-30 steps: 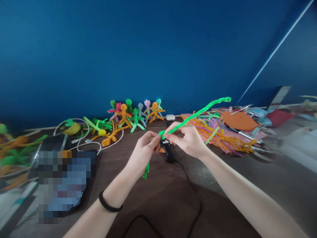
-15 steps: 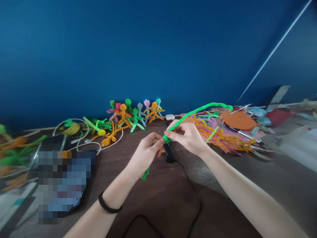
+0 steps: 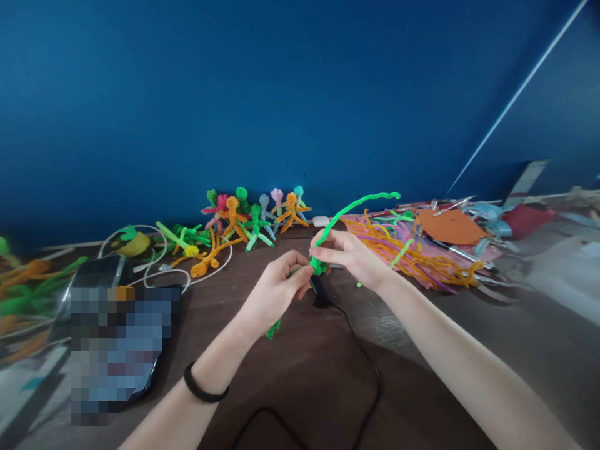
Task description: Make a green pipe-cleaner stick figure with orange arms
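Note:
My left hand pinches the lower part of a bright green pipe cleaner; a short green end hangs below the palm. My right hand pinches the same pipe cleaner just to the right, at a small green coil between the two hands. The long free end arcs up and to the right above the table. Both hands hover over a black glue gun lying on the brown table.
Several pipe-cleaner figures stand against the blue wall. A pile of orange and pink pipe cleaners and paper scraps lies at right. A phone, white cable and dark tablet lie at left. A black cord runs toward me.
The free end of the green pipe cleaner has swung down and left, getting shorter as my right hand winds it. The coil between my fingers has grown. Both hands stay in place.

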`<state>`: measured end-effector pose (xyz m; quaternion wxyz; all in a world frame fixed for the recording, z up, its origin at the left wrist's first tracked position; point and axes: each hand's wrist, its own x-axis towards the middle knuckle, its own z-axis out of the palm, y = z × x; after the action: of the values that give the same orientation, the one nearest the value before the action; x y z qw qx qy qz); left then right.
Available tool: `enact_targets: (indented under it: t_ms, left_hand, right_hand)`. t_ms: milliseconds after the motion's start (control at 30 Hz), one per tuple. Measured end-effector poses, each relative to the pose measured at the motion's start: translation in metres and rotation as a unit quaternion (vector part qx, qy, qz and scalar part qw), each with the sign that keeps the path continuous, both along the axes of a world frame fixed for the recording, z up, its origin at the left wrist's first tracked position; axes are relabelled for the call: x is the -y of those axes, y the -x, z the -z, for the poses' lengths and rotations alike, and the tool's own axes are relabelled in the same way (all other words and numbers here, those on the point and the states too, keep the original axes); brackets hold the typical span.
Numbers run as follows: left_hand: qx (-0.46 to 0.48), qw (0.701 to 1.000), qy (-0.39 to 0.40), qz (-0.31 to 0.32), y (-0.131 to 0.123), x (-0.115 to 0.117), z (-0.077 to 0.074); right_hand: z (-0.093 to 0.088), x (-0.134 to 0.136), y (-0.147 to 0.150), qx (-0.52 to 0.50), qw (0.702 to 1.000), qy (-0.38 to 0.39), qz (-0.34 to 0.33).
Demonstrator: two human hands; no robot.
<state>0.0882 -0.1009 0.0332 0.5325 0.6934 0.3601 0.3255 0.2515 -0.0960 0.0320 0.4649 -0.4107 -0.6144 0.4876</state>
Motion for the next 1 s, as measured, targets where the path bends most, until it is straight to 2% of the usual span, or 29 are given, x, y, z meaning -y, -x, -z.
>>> enact_targets:
  t_ms: [233, 367, 467, 533, 633, 700, 800, 900, 1000]
  left_hand:
    - [-0.072, 0.992, -0.105, -0.001, 0.005, 0.000, -0.002]
    - [-0.123, 0.976, -0.177, -0.022, 0.009, -0.001, -0.005]
    - [-0.115, 0.978, -0.171, -0.033, 0.010, -0.002, -0.007]
    - [-0.089, 0.987, -0.127, -0.037, 0.010, -0.003, -0.008]
    - [-0.025, 1.000, 0.005, -0.015, 0.012, -0.006, -0.010]
    - [0.037, 0.993, 0.108, 0.011, 0.014, -0.008, -0.011]
    - [0.112, 0.967, 0.226, 0.044, 0.016, -0.012, -0.009]
    - [0.132, 0.946, 0.288, 0.068, 0.018, -0.013, -0.007]
    - [0.151, 0.938, 0.308, 0.057, 0.019, -0.013, -0.006]
  right_hand:
    - [-0.002, 0.002, 0.000, -0.001, 0.998, 0.047, -0.042]
    - [-0.001, 0.002, 0.000, 0.013, 0.999, 0.026, -0.038]
    - [0.000, 0.002, 0.001, 0.015, 1.000, -0.013, -0.023]
    - [0.001, 0.002, 0.002, 0.026, 0.999, -0.047, -0.003]
    - [0.001, 0.004, 0.003, 0.051, 0.992, -0.108, 0.028]
    - [0.001, 0.005, 0.004, 0.060, 0.986, -0.151, 0.032]
    - [0.000, 0.006, 0.006, 0.060, 0.977, -0.205, 0.016]
    - [0.000, 0.008, 0.007, 0.061, 0.973, -0.222, 0.000]
    - [0.000, 0.007, 0.007, 0.073, 0.972, -0.222, -0.004]
